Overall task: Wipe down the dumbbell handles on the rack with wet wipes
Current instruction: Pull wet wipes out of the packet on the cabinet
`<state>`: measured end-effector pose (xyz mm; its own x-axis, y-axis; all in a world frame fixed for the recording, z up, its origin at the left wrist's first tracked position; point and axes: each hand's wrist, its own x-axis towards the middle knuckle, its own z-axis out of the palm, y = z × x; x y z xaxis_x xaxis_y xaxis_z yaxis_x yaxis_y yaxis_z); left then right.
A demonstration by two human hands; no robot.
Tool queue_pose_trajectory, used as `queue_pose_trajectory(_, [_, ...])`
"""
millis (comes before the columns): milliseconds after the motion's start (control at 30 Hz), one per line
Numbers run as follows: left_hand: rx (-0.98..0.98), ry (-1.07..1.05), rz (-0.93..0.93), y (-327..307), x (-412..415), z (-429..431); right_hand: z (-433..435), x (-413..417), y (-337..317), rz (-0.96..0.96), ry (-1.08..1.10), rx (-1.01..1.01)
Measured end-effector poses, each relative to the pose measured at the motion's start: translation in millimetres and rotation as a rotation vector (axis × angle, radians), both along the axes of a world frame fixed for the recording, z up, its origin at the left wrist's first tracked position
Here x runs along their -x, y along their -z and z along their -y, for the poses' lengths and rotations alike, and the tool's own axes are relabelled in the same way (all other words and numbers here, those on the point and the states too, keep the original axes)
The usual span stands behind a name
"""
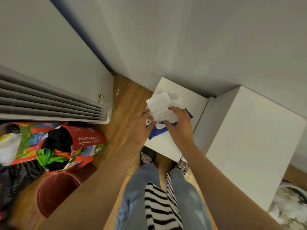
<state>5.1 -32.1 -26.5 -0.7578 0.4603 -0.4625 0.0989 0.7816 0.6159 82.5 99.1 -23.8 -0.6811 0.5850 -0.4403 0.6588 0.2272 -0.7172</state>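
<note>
**Wet wipes bunched in both hands; dumbbell rack out of view**

Wet wipes (162, 103) are what both hands are working on, but start at the far left. A floor-standing air conditioner (49, 100) fills that side, with red shopping bags (86, 138) stuffed with clothes at its foot and a red bucket (54, 191) just below them.

Next comes the left hand (141, 128). Its fingers are curled and pinch the lower left edge of the white wad, right where it leaves the blue pack (157, 131). The pack lies flat on a low white box (191, 97) against the wall. Its long axis runs on a diagonal from near-left to far-right.

The wad stands up out of the pack and spreads away from the person, so the loose sheets lie beyond both sets of fingertips. The right hand (180, 125) clasps it from the other side, fingers bent over its lower right part. Both hands are equally near, one on each side of the pack's opening.

Further right stands a taller white box (249, 138), with a pale basin (290, 205) at the bottom corner.

No dumbbell handles and no rack show anywhere, so which way they lie from the grip cannot be told. My reading is that this is still the fetching step, and a sheet has yet to come free of the pack. The pull would likely go up and away from the opening, with one hand holding the pack down.
</note>
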Motion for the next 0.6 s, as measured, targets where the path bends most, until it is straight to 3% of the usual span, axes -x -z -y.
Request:
queue_pose_trajectory(100, [-0.001,-0.01,0.053,-1,-1,-2,1,4,9,0.101,-0.309,-0.208])
queue_pose_trajectory(300, [0.004,0.003,-0.023,1,0,0,-3,16,8,0.206,-0.366,-0.139])
queue_pose_trajectory(400, [0.017,0.004,0.031,1,1,2,-9,10,3,0.042,-0.16,-0.028])
queue_pose_trajectory(500, [0.022,0.033,-0.048,-2,2,2,-12,7,-4,0.057,0.097,0.169])
queue_pose_trajectory(600, [0.022,0.023,-0.053,-6,1,0,-18,9,-9,0.036,0.272,0.221])
